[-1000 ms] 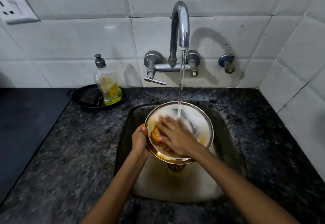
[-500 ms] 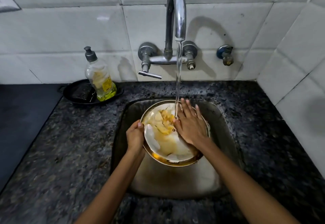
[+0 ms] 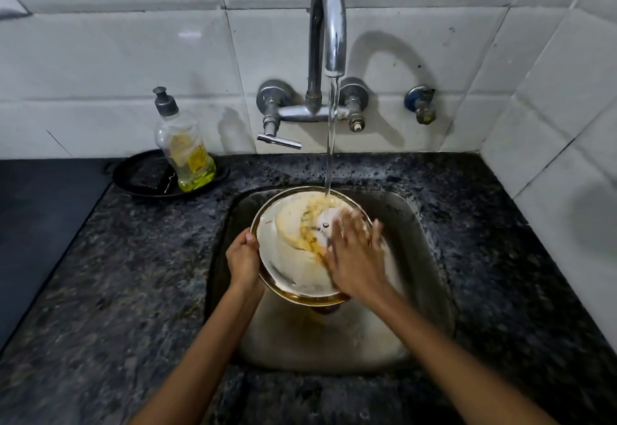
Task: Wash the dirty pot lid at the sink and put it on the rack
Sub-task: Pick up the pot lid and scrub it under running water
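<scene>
A round steel pot lid (image 3: 293,257) with yellow food residue is held tilted over the steel sink (image 3: 410,257), under the running water from the tap (image 3: 327,23). My left hand (image 3: 243,257) grips the lid's left rim. My right hand (image 3: 355,254) lies flat on the lid's inner face, fingers spread and blurred, covering its right side. No rack is in view.
A dish soap bottle (image 3: 182,147) with yellow liquid stands in a black tray (image 3: 140,177) at the back left of the dark granite counter (image 3: 117,291). White tiled walls close the back and right. A small valve (image 3: 420,104) sticks out right of the tap.
My right hand has slid across the lid's inner face, from its left side to its right. Yellow residue has spread under the water. My left hand keeps its grip.
</scene>
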